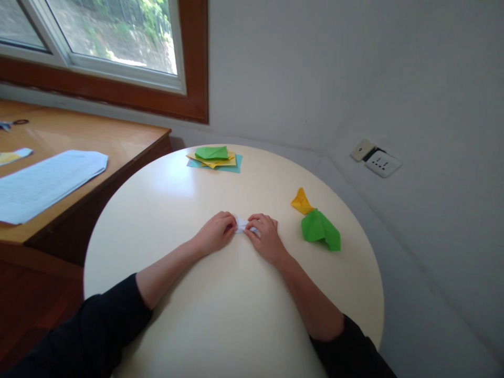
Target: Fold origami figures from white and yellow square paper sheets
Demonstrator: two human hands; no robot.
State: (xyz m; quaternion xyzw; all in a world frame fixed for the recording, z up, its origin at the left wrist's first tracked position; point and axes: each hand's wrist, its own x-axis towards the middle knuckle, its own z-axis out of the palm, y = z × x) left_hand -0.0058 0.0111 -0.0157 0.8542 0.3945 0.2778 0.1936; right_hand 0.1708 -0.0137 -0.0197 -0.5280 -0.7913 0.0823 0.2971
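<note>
A small piece of folded white paper lies at the middle of the round table, between my two hands. My left hand pinches its left end, with the fingers curled together. On the right end, my right hand has its thumb and fingers closed over the paper. Most of the paper is covered by my fingers, so its full shape cannot be seen. To the right of my right hand rest a folded green paper and a folded yellow paper, which meet at one corner.
At the far edge of the white round table sits a stack of coloured papers. A wooden desk on the left bears printed sheets and scissors. Behind are a wall with a socket and a window.
</note>
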